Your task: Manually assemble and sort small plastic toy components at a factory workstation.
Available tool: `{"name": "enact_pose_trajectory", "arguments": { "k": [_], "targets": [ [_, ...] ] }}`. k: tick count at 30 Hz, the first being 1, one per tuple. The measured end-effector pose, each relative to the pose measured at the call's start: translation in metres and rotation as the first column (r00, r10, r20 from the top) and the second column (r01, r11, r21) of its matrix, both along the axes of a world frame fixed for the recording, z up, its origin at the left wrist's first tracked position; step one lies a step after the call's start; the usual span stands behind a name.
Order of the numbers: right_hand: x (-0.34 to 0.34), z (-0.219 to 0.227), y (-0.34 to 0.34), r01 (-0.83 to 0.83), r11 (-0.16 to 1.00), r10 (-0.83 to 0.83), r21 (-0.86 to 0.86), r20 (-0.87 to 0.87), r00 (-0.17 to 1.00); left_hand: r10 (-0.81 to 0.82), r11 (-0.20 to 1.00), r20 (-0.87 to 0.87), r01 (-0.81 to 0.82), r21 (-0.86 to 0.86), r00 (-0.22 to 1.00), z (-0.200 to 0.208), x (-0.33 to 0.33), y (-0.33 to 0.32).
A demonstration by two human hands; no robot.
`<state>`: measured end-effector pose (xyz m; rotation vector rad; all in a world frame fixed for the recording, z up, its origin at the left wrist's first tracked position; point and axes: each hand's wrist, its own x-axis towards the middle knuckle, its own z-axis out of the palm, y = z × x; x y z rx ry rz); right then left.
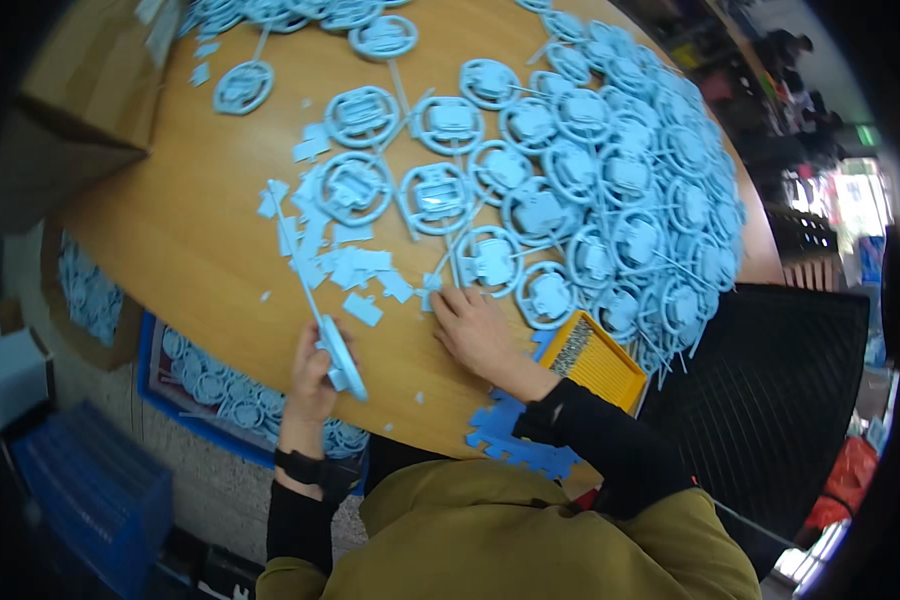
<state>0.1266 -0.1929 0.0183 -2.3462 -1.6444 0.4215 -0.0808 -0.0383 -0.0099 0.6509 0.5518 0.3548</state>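
Note:
My left hand [315, 365] grips a light-blue plastic wheel-shaped part [340, 358] by its ring, near the table's front edge. The ring is seen nearly edge-on, and its long thin stem points up and away to the left. Beyond it lie several loose light-blue flat plates [363, 308] with small tabs. My right hand [478, 335] rests low over the table, its fingertips closed on a small light-blue plate [431, 284]. The thumb is partly hidden. Just beyond that hand, similar wheel-shaped parts [490, 258] lie with their stems crossing.
A large heap of wheel parts [630, 170] fills the right side. A yellow tray [610, 368] of small metal pieces stands near a blue foam mat [515, 432]. Below the table's left edge is a blue crate [150, 375] of parts. A cardboard box [95, 75] stands far left.

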Motion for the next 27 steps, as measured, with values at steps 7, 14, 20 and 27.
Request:
{"name": "enact_pose_trajectory", "arguments": {
  "k": [7,14,20,27],
  "targets": [
    [-0.02,-0.001,0.007,0.221,0.975,-0.222,-0.02,-0.04,0.974,0.166,0.97,-0.022,-0.167,-0.176,0.986,-0.022,-0.028,-0.002],
    [-0.034,0.002,0.029,0.164,0.986,-0.164,-0.012,-0.017,0.986,0.175,0.983,0.015,-0.176,0.056,0.984,0.019,0.001,0.027],
    [-0.019,-0.016,0.002,0.331,0.94,-0.3,0.08,-0.268,0.916,0.236,0.972,0.013,-0.236,0.012,0.972,0.023,0.027,0.018],
    [-0.015,0.014,0.029,0.731,0.614,-0.196,-0.297,-0.955,-0.224,0.301,0.947,-0.045,-0.293,0.133,0.953,0.008,0.072,-0.003]
  ]
}}
